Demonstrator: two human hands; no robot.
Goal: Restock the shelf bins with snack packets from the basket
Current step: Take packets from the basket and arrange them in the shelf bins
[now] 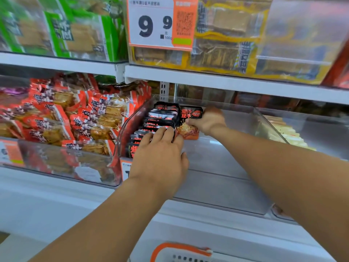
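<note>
left hand [160, 156]: fingers flat, pressing the row of black packets [158, 121] in the clear bin [217, 159] | right hand [206, 121]: pinching one upright black-and-red packet [189, 118] beside that row | basket [181, 251]: below, at bottom edge

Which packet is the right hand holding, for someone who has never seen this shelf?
Find the clear bin on the lower shelf, under the 9.9 price tag. At its back, the right hand pinches a black-and-red packet. Unlike the row of black packets beside it, its face is towards you.

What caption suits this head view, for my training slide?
Left hand steadies black packets while right hand adds another.
</note>
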